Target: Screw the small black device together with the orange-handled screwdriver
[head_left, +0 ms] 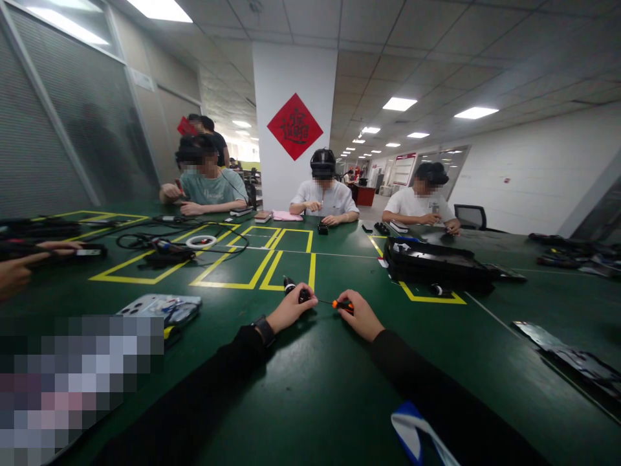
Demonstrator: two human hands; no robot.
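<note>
My left hand [287, 312], with a dark band at the wrist, is closed around a small black part [304, 296] at the middle of the green table. A black-and-white rounded piece [289, 283] shows just beyond these fingers; whether it joins the held part I cannot tell. In my right hand [363, 317] is a screwdriver [342, 305] with an orange and black handle. Its thin shaft points left, and the tip ends close to my left fingertips. Whether the tip touches the black part cannot be made out.
A black open case [436, 262] lies beyond my right hand. Yellow tape [228, 285] marks the green table [310, 388]. Cables and a white coil [200, 241] lie left. A blue-and-white strap [412, 427] lies near my right forearm. Several people sit opposite; another person's hand [19, 268] reaches in left.
</note>
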